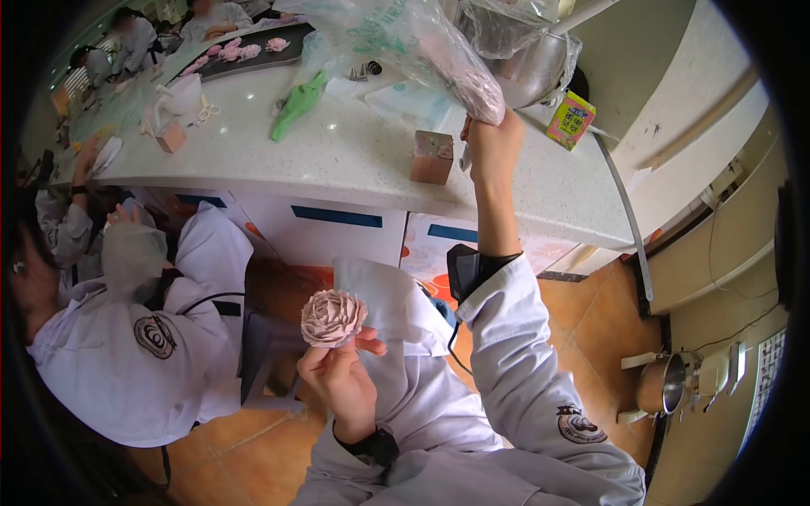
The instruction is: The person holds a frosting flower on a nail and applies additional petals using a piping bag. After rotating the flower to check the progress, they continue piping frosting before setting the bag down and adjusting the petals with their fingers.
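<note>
Piping bag (456,59) top cut off at upper edge. Carton (570,120) print too small. Flower (332,317) base hidden by left hand (342,384).

Flower (333,318) in left hand (342,384) below counter (337,160), piping bag (456,67) in right hand (494,152), block (432,157) on counter beside it

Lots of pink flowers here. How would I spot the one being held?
Find the long white counter; below its near edge the left hand holds a single pink rose, while the right hand grips a piping bag above. The other pink flowers lie on a dark tray at the counter's far end; this one sits alone in the fingers.
</note>
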Demonstrator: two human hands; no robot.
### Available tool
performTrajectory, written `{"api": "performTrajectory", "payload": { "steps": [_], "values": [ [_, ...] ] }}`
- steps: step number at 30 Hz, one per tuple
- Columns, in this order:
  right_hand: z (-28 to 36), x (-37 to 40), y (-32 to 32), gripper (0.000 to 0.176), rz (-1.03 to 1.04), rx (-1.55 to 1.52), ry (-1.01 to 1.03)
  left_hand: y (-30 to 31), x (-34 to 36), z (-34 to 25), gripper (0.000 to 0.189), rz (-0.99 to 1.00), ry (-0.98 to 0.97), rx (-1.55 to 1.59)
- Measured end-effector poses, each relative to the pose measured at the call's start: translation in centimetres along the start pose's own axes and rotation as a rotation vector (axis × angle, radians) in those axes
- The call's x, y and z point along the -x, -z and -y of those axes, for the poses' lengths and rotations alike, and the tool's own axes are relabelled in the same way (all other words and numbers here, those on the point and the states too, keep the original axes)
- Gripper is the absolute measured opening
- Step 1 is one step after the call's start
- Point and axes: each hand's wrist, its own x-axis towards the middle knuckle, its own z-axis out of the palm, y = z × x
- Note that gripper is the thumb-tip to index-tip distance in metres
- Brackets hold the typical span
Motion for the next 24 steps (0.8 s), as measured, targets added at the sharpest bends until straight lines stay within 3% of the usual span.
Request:
{"api": "performTrajectory", "payload": {
  "steps": [5,7,10,14,17,20,24],
  "values": [
    [0.4,0.0,0.1,0.009,0.119,-0.394,-0.027,0.5,0.4,0.2,0.014,0.0,-0.012,0.01],
    [0.5,-0.2,0.5,0.015,0.129,-0.473,-0.025,0.6,0.4,0.2,0.013,0.006,-0.015,-0.001],
    [1.6,-0.1,2.7,0.014,0.083,-0.632,-0.177,0.5,0.1,0.4,0.014,0.065,-0.007,-0.031],
    [3.8,1.6,6.2,0.015,0.204,-0.858,-0.468,0.1,-0.2,2.1,0.017,0.292,0.082,0.118],
    [4.3,3.1,7.4,0.015,0.243,-0.906,-0.502,-2.7,-1.2,2.9,0.019,0.461,0.104,0.148],
    [4.2,3.8,7.7,0.015,0.152,-0.916,-0.477,-6.2,-2.9,3.6,0.023,0.64,0.066,0.135],
    [4.5,3.5,8.1,0.015,-0.018,-0.919,-0.427,-10.8,-3.4,5.0,0.028,0.631,0.103,0.109]
  ]
}}
